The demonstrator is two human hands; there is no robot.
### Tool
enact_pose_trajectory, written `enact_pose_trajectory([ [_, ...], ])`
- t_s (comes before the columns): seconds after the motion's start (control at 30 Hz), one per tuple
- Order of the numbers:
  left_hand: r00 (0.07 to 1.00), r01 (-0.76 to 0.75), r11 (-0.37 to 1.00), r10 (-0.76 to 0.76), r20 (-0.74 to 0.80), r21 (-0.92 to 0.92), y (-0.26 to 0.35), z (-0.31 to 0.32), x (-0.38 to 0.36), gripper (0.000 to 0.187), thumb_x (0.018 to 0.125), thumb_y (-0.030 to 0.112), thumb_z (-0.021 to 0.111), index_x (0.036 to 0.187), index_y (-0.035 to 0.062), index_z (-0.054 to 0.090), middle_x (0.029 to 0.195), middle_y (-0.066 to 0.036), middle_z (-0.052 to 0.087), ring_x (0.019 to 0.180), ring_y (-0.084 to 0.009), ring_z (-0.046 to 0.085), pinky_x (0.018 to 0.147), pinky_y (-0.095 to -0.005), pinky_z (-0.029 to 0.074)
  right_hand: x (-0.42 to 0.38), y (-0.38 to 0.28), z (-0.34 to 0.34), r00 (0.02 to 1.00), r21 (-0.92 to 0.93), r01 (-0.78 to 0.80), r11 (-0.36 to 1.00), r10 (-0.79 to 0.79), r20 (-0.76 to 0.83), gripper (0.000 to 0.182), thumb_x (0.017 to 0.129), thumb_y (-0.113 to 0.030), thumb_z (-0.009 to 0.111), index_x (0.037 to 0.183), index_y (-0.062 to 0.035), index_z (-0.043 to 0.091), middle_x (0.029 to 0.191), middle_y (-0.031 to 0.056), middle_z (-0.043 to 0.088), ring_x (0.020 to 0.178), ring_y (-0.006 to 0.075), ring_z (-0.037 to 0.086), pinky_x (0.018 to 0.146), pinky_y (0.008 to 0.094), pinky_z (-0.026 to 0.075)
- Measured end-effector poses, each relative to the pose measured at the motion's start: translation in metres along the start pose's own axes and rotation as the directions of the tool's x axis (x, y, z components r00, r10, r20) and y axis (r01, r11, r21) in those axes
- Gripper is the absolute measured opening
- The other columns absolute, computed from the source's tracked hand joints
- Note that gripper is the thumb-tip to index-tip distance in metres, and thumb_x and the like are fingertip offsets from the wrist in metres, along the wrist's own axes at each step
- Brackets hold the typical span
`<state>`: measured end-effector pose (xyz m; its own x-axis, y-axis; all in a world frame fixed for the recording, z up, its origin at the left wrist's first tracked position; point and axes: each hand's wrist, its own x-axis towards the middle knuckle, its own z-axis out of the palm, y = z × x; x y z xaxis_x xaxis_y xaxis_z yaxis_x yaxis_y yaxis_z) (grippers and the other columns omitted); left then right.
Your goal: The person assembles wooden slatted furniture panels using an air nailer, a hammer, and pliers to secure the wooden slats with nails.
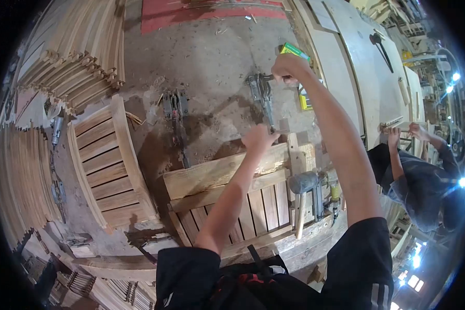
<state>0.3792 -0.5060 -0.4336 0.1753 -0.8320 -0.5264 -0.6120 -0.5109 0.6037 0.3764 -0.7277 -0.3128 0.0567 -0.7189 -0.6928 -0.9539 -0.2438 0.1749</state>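
A metal bar clamp [264, 98] reaches from the far floor side toward a slatted wooden panel [258, 209] in front of me. My right hand [290, 68] is closed round the handle at the clamp's far end. My left hand [260, 138] is closed at the clamp's near end, just above a thick timber [227, 173] along the panel's far edge; its fingers partly hide what they grip. A mallet [303, 182] with a dark head and wooden handle rests on the panel's right side, beside an upright metal clamp part [318, 199].
A second bar clamp [175, 116] lies left of my hands. Another slatted panel [111, 165] and stacks of curved wooden strips [77, 67] stand at left. Green-and-yellow boxes [294, 50] sit by the right-hand board [341, 77]. A co-worker [418, 175] handles wood at far right.
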Motion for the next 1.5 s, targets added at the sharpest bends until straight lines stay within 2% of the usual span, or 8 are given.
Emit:
enact_pose_trajectory([
  [0.23, 0.996, -0.002, 0.986, -0.014, -0.090, -0.167, -0.016, -0.005, -0.010, 0.037, 0.079, 0.043, 0.067, 0.076, 0.0057, 0.068, 0.071, -0.012, 0.068, 0.071, -0.0315, 0.067, 0.064, -0.0424, 0.052, 0.001, 0.006, 0.005, 0.994, -0.029, 0.099, 0.995, -0.100, -0.037, 0.013, 0.066, -0.014, 0.067, 0.070, -0.0015, 0.067, 0.059, 0.0077, 0.062, 0.048, 0.0194, 0.058, 0.050, 0.0368, 0.045],
  [0.67, 0.873, -0.166, 0.829, -0.129, -0.470, -0.534, -0.047, -0.026, -0.104, 0.021, 0.088, 0.021, 0.060, 0.080, 0.0019, 0.065, 0.063, -0.013, 0.063, 0.053, -0.0288, 0.060, 0.052, -0.0373, 0.045, -0.049, -0.001, 0.062, 0.906, 0.117, 0.043, 0.992, 0.011, -0.424, 0.026, 0.084, -0.020, 0.055, 0.098, -0.0108, 0.074, 0.106, 0.0148, 0.069, 0.100, 0.0301, 0.067, 0.077, 0.0405, 0.055],
  [0.77, 0.933, -0.057, 0.894, -0.110, -0.342, -0.443, -0.039, -0.011, -0.086, 0.019, 0.086, 0.021, 0.062, 0.081, 0.0029, 0.065, 0.069, -0.011, 0.065, 0.063, -0.0284, 0.062, 0.061, -0.0379, 0.046, -0.048, -0.003, 0.066, 0.895, 0.135, 0.037, 0.990, 0.027, -0.445, 0.025, 0.083, -0.020, 0.055, 0.096, -0.0102, 0.074, 0.101, 0.0155, 0.070, 0.096, 0.0293, 0.068, 0.075, 0.0403, 0.055],
  [0.87, 0.801, -0.386, 0.907, 0.239, -0.550, -0.168, -0.036, 0.020, -0.048, 0.016, 0.084, 0.018, 0.062, 0.079, 0.0025, 0.065, 0.068, -0.011, 0.065, 0.064, -0.0263, 0.061, 0.068, -0.0350, 0.047, -0.051, -0.003, 0.065, 0.897, 0.115, 0.011, 0.993, 0.041, -0.439, 0.023, 0.082, -0.021, 0.057, 0.092, -0.0095, 0.074, 0.096, 0.0159, 0.071, 0.093, 0.0295, 0.069, 0.073, 0.0402, 0.056],
  [1.07, 0.975, -0.040, 0.994, 0.015, -0.222, -0.106, -0.002, 0.047, -0.020, 0.030, 0.084, 0.036, 0.061, 0.079, 0.0077, 0.069, 0.090, -0.008, 0.066, 0.102, -0.0320, 0.055, 0.086, -0.0614, 0.036, -0.049, -0.003, 0.071, 0.710, 0.206, 0.142, 0.968, 0.045, -0.702, 0.021, 0.080, -0.026, 0.067, 0.076, -0.0057, 0.070, 0.084, 0.0146, 0.070, 0.079, 0.0315, 0.069, 0.065, 0.0394, 0.055],
  [1.13, 0.981, 0.013, 0.996, -0.029, -0.192, -0.084, 0.003, 0.044, -0.018, 0.029, 0.083, 0.036, 0.062, 0.078, 0.0079, 0.069, 0.092, -0.007, 0.065, 0.104, -0.0305, 0.055, 0.088, -0.0634, 0.034, -0.038, -0.001, 0.073, 0.372, 0.204, 0.321, 0.925, 0.075, -0.925, 0.026, 0.080, -0.027, 0.069, 0.070, -0.0036, 0.066, 0.074, 0.0136, 0.068, 0.069, 0.0295, 0.068, 0.060, 0.0377, 0.053],
  [1.23, 0.985, 0.074, 0.986, -0.096, -0.146, -0.147, 0.006, 0.040, -0.016, 0.029, 0.081, 0.037, 0.065, 0.083, 0.0082, 0.069, 0.094, -0.005, 0.065, 0.106, -0.0293, 0.053, 0.091, -0.0615, 0.032, -0.033, 0.005, 0.059, 0.384, 0.325, 0.761, 0.561, 0.013, -0.923, 0.029, 0.080, -0.026, 0.070, 0.068, -0.0014, 0.061, 0.060, 0.0124, 0.062, 0.053, 0.0239, 0.061, 0.052, 0.0348, 0.048],
  [1.5, 0.935, 0.120, 0.993, -0.114, -0.337, -0.005, 0.017, 0.054, -0.017, 0.037, 0.080, 0.044, 0.069, 0.092, 0.0098, 0.063, 0.096, -0.005, 0.064, 0.100, -0.0290, 0.056, 0.090, -0.0567, 0.035, -0.021, -0.004, 0.033, 0.616, 0.562, 0.778, 0.281, -0.168, -0.770, 0.033, 0.081, -0.028, 0.071, 0.065, -0.0009, 0.060, 0.051, 0.0070, 0.050, 0.045, 0.0120, 0.045, 0.045, 0.0285, 0.037],
])
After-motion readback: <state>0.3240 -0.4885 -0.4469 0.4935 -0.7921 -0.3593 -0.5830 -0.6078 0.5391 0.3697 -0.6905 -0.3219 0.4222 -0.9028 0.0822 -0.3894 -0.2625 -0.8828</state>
